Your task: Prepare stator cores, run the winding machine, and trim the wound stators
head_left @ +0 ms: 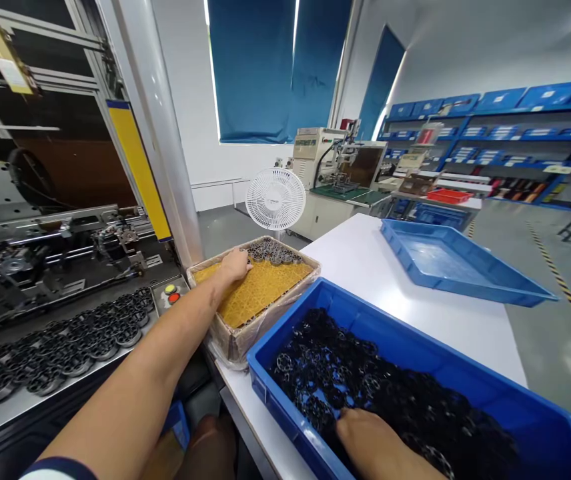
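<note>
My left hand (234,265) reaches into a cardboard box (238,339) lined with a yellow grid tray (258,291). Its fingers curl at the edge of a cluster of dark round ring parts (270,251) at the box's far end. My right hand (373,443) lies inside a large blue bin (525,413), buried among a heap of black ring parts (365,387). Its fingers are hidden in the parts.
An empty blue tray (455,263) sits further along the white table (365,267). To the left is a machine bed (55,347) with rows of black ring parts and two buttons (171,293). A white fan (275,199), other machines and blue shelving stand behind.
</note>
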`<state>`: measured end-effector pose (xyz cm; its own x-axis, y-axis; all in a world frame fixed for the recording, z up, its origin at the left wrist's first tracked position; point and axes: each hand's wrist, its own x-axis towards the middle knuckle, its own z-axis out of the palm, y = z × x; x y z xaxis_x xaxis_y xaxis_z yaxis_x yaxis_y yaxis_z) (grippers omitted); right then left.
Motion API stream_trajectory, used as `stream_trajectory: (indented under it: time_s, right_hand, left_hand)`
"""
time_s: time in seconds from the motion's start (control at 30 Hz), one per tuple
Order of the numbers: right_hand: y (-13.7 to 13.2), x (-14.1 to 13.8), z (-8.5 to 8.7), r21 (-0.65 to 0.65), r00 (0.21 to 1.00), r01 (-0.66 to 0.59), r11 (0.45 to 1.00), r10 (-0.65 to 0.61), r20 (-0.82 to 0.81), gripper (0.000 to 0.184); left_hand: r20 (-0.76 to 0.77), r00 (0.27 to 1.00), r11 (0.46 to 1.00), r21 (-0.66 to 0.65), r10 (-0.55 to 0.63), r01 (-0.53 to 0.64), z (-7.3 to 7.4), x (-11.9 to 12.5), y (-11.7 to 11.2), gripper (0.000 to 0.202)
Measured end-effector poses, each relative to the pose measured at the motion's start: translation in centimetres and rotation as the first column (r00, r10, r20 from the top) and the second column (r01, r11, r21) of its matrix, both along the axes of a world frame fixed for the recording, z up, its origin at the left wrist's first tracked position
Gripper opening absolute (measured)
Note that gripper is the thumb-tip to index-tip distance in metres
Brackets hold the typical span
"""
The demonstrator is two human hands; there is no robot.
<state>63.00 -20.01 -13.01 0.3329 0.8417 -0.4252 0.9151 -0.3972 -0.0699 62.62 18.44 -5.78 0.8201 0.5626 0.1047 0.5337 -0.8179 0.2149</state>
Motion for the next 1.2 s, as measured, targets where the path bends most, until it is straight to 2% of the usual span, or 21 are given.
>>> stream_trajectory:
  time_s: [0.1,0.2,0.3,0.4,0.43,0.5,0.57,0.6,0.63,0.67,0.77,0.87,0.9,0.97,1.03,1.1,1.2]
  right_hand:
    - [0.3,-0.3,0.3,-0.049,0.999,0.004,0.999,-0.003,0.032,0.040]
    - [0.5,-0.6,1.1,-0.068,0.998,0.000,0.998,0.004,0.070,0.043]
    - [0.4,-0.4,2.1,-0.031,0.995,-0.055,0.998,0.058,0.087,0.042]
    - [0.1,0.4,2.3,0.070,0.991,-0.073,0.995,0.065,0.115,0.028]
    - [0.0,0.8,2.1,0.107,0.991,-0.070,0.992,0.057,0.120,0.023]
    - [0.0,1.9,1.7,0.178,0.991,-0.086,0.980,0.065,0.118,0.017]
    - [0.5,3.0,1.6,0.293,0.988,-0.133,0.947,0.102,0.119,0.016]
    - [0.9,3.2,1.9,0.382,0.984,-0.161,0.910,0.118,0.132,0.015]
    - [1.4,3.1,2.4,0.483,0.979,-0.189,0.855,0.129,0.156,0.015]
    - [1.9,2.6,3.1,0.587,0.973,-0.224,0.778,0.138,0.187,0.014]
    - [3.5,-2.0,5.7,0.792,0.936,-0.351,0.499,0.206,0.285,0.010]
    - [4.1,-8.9,7.3,0.852,0.884,-0.408,0.327,0.375,0.279,0.021]
    - [4.0,-11.1,7.5,0.872,0.870,-0.392,0.292,0.426,0.249,0.027]
    - [3.5,-14.5,7.6,0.890,0.838,-0.360,0.280,0.516,0.177,0.038]
    - [2.7,-16.3,7.5,0.900,0.802,-0.331,0.283,0.587,0.110,0.043]
    - [2.1,-17.0,7.5,0.919,0.800,-0.278,0.278,0.597,0.061,0.044]
    - [1.9,-16.8,7.6,0.944,0.824,-0.199,0.263,0.567,0.016,0.044]
  left_hand:
    - [0.056,0.998,0.996,-0.077,-0.040,0.044,1.3,-1.1,-1.0,0.030]
    - [0.190,0.978,0.981,-0.154,-0.086,0.116,3.1,-4.1,-3.1,0.024]
    - [0.384,0.918,0.955,-0.223,-0.100,0.197,4.2,-9.9,-6.5,0.029]
    - [0.525,0.848,0.909,-0.314,-0.074,0.274,3.6,-18.0,-10.6,0.044]
    - [0.582,0.812,0.872,-0.369,-0.052,0.321,3.1,-20.8,-11.9,0.044]
    - [0.720,0.686,0.667,-0.561,0.101,0.491,1.6,-26.0,-14.2,0.039]
    - [0.742,0.607,0.483,-0.658,0.284,0.577,0.0,-30.2,-16.0,0.035]
    - [0.729,0.586,0.437,-0.683,0.353,0.586,-0.7,-31.9,-16.7,0.035]
    - [0.715,0.568,0.413,-0.699,0.406,0.584,-1.3,-33.2,-17.4,0.035]
    - [0.704,0.552,0.402,-0.709,0.447,0.579,-1.9,-34.3,-17.9,0.035]
    - [0.688,0.514,0.378,-0.718,0.512,0.584,-2.5,-36.0,-19.4,0.043]
    - [0.691,0.518,0.332,-0.708,0.504,0.623,-2.3,-36.0,-20.9,0.050]
    - [0.690,0.531,0.313,-0.709,0.491,0.632,-2.2,-35.8,-21.4,0.049]
    - [0.674,0.563,0.258,-0.721,0.478,0.643,-2.2,-35.4,-22.3,0.048]
    - [0.655,0.580,0.194,-0.727,0.484,0.658,-2.5,-35.0,-23.2,0.053]
    - [0.639,0.597,0.130,-0.728,0.485,0.673,-2.9,-34.5,-23.9,0.055]
    - [0.626,0.628,0.068,-0.731,0.462,0.679,-3.4,-33.7,-24.6,0.051]
